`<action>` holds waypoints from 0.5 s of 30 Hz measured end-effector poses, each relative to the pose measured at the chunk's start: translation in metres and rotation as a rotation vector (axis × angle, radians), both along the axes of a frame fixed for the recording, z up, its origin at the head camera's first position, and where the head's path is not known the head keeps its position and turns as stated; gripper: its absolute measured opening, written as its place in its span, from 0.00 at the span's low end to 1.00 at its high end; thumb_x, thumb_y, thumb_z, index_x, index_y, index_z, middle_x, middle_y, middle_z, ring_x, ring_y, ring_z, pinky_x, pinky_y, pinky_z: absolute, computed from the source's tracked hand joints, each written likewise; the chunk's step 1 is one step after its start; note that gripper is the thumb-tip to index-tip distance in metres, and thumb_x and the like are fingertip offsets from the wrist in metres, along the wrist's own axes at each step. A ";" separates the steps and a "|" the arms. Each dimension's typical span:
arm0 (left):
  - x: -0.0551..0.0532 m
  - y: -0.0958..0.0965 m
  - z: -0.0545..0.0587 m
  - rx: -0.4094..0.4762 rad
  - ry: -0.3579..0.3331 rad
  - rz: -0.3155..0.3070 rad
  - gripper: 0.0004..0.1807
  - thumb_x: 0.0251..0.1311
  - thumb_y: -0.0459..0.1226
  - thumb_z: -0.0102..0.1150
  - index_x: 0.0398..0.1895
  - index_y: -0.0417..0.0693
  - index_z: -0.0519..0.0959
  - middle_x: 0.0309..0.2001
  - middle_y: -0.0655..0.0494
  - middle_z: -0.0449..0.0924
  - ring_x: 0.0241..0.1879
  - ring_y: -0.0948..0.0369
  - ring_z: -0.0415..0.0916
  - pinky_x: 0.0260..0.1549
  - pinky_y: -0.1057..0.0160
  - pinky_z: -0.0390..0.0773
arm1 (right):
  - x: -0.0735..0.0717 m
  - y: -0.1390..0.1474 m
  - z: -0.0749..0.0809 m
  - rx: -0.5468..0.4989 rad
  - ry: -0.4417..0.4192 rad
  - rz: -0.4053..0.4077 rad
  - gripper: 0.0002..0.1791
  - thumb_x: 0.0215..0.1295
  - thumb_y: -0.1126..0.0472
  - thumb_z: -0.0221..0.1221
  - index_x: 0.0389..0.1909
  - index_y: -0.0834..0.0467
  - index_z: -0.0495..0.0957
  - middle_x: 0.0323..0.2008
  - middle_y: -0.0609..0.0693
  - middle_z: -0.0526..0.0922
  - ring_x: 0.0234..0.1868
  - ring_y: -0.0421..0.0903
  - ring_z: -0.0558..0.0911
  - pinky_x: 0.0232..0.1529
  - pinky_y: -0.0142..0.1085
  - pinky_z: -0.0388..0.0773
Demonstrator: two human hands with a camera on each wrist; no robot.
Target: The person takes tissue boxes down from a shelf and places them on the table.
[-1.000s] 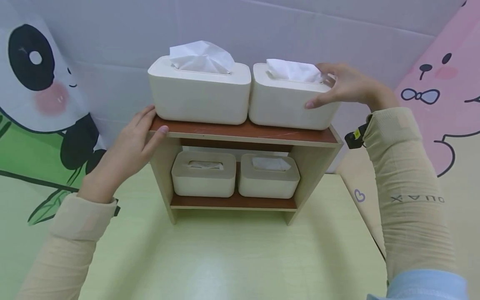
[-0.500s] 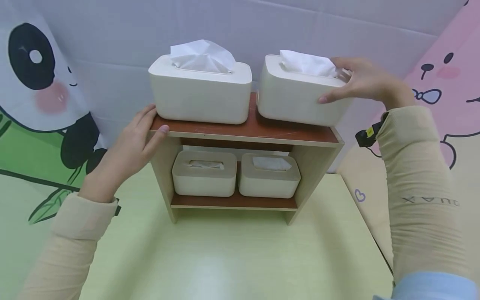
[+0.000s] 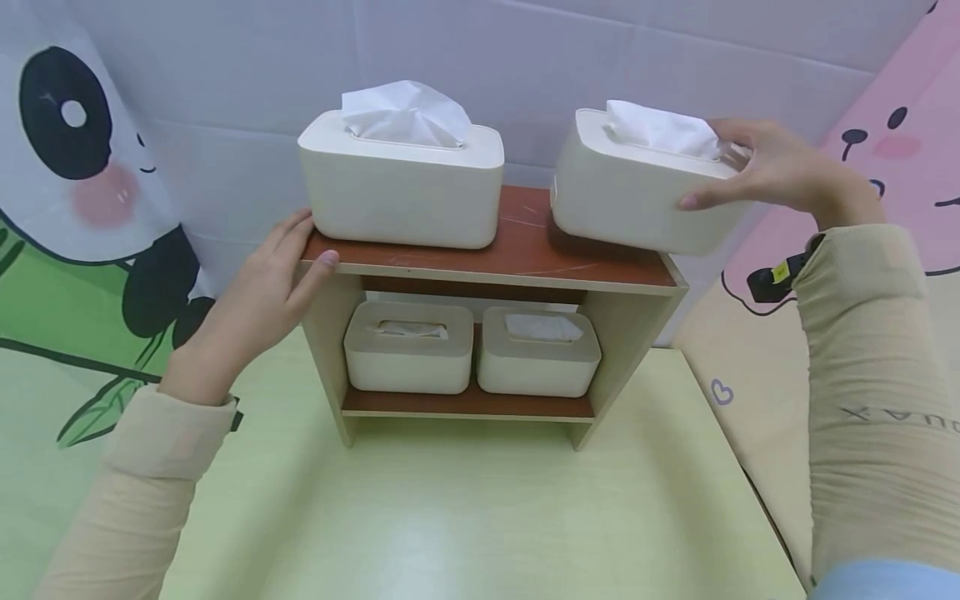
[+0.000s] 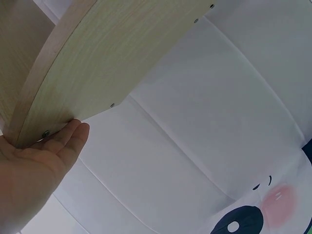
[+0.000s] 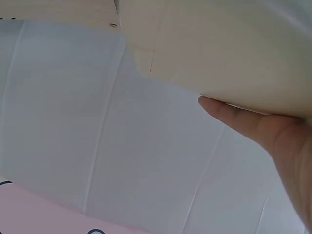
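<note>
My right hand grips a cream tissue box by its right end, thumb on the front face and fingers behind. White tissue stands out of the top slot. Slightly tilted, the box overhangs the right end of the small wooden shelf. In the right wrist view, fingers lie along the side of the box. My left hand rests against the shelf's top left corner, thumb at the front edge. Its straight fingers touch the side panel in the left wrist view.
Another tissue box stands on the left of the shelf top. On the lower tier sit two more, a left box and a right box. The shelf stands on a pale table before a light cloth backdrop.
My right hand has lifted the right tissue box and moved it rightward, away from the left box, baring more of the brown shelf top. My left hand stays at the corner.
</note>
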State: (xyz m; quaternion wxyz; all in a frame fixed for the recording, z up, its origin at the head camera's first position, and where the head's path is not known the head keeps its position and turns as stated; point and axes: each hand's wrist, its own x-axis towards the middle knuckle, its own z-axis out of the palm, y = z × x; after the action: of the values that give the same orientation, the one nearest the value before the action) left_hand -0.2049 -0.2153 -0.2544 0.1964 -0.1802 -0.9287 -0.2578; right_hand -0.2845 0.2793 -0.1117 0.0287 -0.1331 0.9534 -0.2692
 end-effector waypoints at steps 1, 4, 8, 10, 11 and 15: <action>0.000 0.000 0.000 0.000 0.001 0.000 0.34 0.68 0.53 0.34 0.71 0.44 0.47 0.71 0.45 0.47 0.68 0.42 0.49 0.64 0.40 0.51 | 0.001 0.002 0.000 0.004 -0.001 -0.005 0.43 0.48 0.52 0.68 0.66 0.36 0.58 0.60 0.43 0.63 0.65 0.41 0.55 0.67 0.56 0.46; -0.001 0.000 -0.001 0.000 0.005 0.000 0.34 0.68 0.53 0.34 0.71 0.43 0.47 0.71 0.44 0.47 0.68 0.42 0.49 0.63 0.40 0.52 | 0.003 0.009 -0.001 0.013 -0.005 -0.014 0.43 0.48 0.51 0.68 0.65 0.36 0.59 0.60 0.42 0.63 0.65 0.41 0.54 0.67 0.56 0.45; 0.000 0.000 -0.001 0.003 0.004 0.002 0.34 0.68 0.52 0.34 0.71 0.43 0.47 0.71 0.44 0.47 0.68 0.42 0.49 0.63 0.40 0.52 | 0.005 0.019 -0.002 0.008 -0.015 -0.023 0.42 0.49 0.51 0.67 0.65 0.34 0.59 0.60 0.41 0.63 0.68 0.40 0.52 0.67 0.57 0.41; 0.000 0.000 -0.001 0.003 0.004 0.003 0.34 0.68 0.53 0.34 0.71 0.43 0.47 0.71 0.44 0.47 0.68 0.42 0.49 0.63 0.40 0.52 | 0.007 0.025 -0.003 0.011 -0.012 -0.035 0.41 0.50 0.51 0.67 0.65 0.33 0.59 0.60 0.41 0.64 0.68 0.41 0.53 0.67 0.57 0.41; 0.000 0.000 0.000 0.003 0.004 0.003 0.34 0.68 0.52 0.34 0.71 0.43 0.47 0.71 0.44 0.47 0.68 0.42 0.49 0.64 0.40 0.52 | 0.008 0.028 -0.003 0.007 -0.016 -0.040 0.41 0.50 0.51 0.67 0.65 0.33 0.58 0.60 0.41 0.63 0.69 0.41 0.51 0.67 0.58 0.40; 0.000 0.000 0.000 0.004 0.006 0.004 0.35 0.68 0.52 0.35 0.71 0.43 0.47 0.71 0.44 0.47 0.68 0.43 0.49 0.64 0.41 0.52 | 0.011 0.041 -0.005 0.006 -0.018 -0.058 0.41 0.51 0.51 0.66 0.65 0.33 0.57 0.60 0.42 0.63 0.68 0.40 0.52 0.67 0.58 0.39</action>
State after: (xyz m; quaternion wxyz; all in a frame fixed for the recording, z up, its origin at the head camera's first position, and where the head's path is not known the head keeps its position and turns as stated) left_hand -0.2047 -0.2148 -0.2549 0.2002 -0.1787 -0.9279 -0.2588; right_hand -0.2736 0.3201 -0.1166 0.0299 -0.1028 0.9574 -0.2682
